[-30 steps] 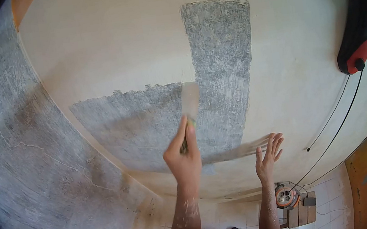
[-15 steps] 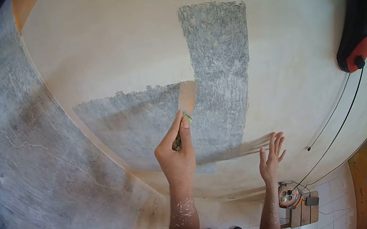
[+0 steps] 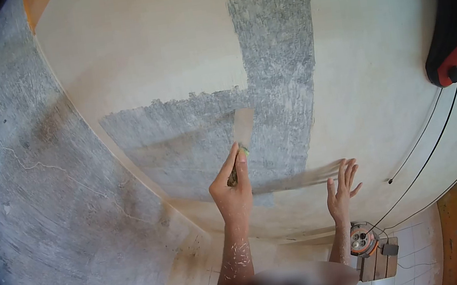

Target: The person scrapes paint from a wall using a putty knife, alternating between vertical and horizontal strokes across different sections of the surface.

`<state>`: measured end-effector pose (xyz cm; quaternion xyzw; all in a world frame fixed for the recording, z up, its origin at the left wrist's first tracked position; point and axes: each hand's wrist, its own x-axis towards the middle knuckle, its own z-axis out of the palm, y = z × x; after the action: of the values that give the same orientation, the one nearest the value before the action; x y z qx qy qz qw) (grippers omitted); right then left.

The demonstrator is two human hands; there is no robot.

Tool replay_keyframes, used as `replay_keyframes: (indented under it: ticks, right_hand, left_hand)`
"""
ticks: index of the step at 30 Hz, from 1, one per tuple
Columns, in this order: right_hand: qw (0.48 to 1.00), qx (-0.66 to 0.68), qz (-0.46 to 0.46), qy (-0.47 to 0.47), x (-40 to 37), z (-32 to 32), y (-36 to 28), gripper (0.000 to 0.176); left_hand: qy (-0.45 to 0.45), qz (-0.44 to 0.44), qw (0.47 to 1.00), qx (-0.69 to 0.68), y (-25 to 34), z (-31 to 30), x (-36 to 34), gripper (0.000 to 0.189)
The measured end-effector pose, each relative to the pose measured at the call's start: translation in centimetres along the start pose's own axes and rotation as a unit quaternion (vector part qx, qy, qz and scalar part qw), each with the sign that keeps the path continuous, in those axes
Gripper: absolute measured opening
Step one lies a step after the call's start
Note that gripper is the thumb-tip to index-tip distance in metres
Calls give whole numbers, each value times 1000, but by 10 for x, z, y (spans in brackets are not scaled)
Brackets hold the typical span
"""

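My left hand (image 3: 232, 191) is closed round the handle of a paint scraper (image 3: 244, 124), thumb pressed along it near the blade. The flat blade points up and lies over the grey scraped area (image 3: 198, 135) of the cream wall (image 3: 152, 48), below that area's ragged upper edge. My right hand (image 3: 341, 192) is raised with fingers spread, close to the cream wall right of the grey area, and holds nothing. Pale flakes speckle my left forearm (image 3: 235, 260).
A black-and-red device (image 3: 451, 61) hangs at the upper right, with a black cable (image 3: 424, 157) running down to an orange-rimmed cable reel (image 3: 362, 238) on a wooden stool (image 3: 380, 264). The mottled grey wall (image 3: 64, 210) meets the cream one at the left corner.
The scraper blade has dropped from the grey area's upper edge to a spot lower inside it. My right hand stays spread by the wall, and the view has shifted slightly.
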<state>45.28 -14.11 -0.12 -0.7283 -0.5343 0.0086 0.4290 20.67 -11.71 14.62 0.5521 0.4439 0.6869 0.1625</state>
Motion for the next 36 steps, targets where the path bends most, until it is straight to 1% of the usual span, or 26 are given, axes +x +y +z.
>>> replay_keyframes:
  ticks: [3,6,9,12,15,18,21,23,26,28,30,33,36]
  right_hand:
    - [1000,7,-2,-10,0,-4,1,63]
    - [1000,-10,3,-7,0,-1,4,62]
    - [1000,12,-3,-1,-1,-2,0,62]
    - [1000,11,-3,-10,-1,-4,3,62]
    - [1000,7,-1,-16,0,-4,6,62]
    - [1000,12,-3,-5,-2,-3,0,62]
    - [1000,12,0,-10,-1,-3,2,62]
    - [1000,11,1,-13,0,-3,3,62]
    - [1000,8,6,-6,4,-1,4,63]
    - [1000,6,14,-8,-5,3,2,63]
    - [1000,3,11,3,0,4,-1,62]
    - [1000,2,15,-8,0,1,1,63]
    - [1000,11,23,-3,-1,0,-4,63]
  left_hand:
    - [-1,-24,1000,1,31,9,29,30]
    - [-16,-34,999,-3,36,1,31,31]
    - [4,2,1000,7,14,3,11,31]
    - [24,17,1000,9,24,9,16,35]
    - [-14,-58,998,19,43,-2,32,37]
    - [-14,-89,996,28,38,-5,27,33]
    - [24,2,1000,4,25,-1,18,35]
    - [14,-9,1000,19,16,3,30,35]
    - [1,-7,1000,13,25,-5,44,34]
    - [-2,-3,1000,20,21,-15,35,33]
    - [5,15,999,30,24,-10,29,32]
    - [-5,-15,1000,-6,34,-1,47,33]
    - [-25,-40,999,0,33,-11,51,33]
